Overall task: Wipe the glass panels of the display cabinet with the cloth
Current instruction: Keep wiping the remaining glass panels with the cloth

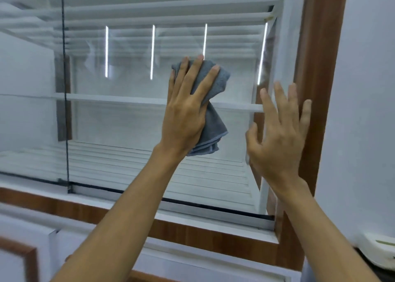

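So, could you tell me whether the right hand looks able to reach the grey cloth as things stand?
Probably yes. The right hand is open and empty beside the wooden frame, with nothing between it and the grey cloth, which the left hand presses flat on the glass panel.

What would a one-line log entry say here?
left hand: presses grey cloth on glass panel | right hand: open, by wooden frame

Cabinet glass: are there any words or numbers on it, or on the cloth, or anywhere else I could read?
None: no words, numbers or labels can be read.
Glass: only bright streaks of reflected light, no writing.
Cloth: plain grey, no tag showing; the left hand covers part of it.
Wood frame: bare.
White object at the lower right: a greenish mark, too blurred to read.
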A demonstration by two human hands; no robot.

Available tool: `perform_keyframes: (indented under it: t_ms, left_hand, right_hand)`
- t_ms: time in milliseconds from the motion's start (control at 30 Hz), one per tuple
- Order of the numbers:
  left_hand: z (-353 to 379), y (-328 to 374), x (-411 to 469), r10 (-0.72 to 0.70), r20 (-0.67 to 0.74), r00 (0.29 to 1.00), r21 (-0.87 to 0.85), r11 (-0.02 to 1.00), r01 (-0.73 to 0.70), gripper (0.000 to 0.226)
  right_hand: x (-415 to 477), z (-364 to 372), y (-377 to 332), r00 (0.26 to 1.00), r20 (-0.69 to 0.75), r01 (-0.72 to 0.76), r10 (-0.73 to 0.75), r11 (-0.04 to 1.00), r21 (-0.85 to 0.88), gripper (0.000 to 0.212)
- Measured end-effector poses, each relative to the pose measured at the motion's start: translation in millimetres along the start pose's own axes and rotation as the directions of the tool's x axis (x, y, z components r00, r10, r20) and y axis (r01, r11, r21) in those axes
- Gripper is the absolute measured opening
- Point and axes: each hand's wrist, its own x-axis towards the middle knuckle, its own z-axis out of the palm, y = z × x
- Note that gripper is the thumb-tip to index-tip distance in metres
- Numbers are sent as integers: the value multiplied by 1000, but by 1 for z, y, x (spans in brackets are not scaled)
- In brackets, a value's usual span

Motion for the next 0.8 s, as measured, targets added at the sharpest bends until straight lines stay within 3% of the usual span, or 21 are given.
perform_keyframes:
  t_ms: [133,467,633,800]
  left_hand:
    - [-51,-64,-33,-50,54,997,54,997,47,45]
    - [-116,-214,-119,-152,223,963,167,979,116,50]
    - [-111,-241,-134,-145,255,956,153,982,108,55]
    - [-106,-241,-142,-156,246,957,232,968,98,77]
  right_hand:
    - [-24,37,-58,993,114,1,-7,999,50,62]
    - [-53,131,-170,986,164,21,-17,1000,-22,61]
    - [-61,149,-177,993,118,18,-5,995,-102,64]
    - [-62,152,-175,996,93,27,-16,993,-119,64]
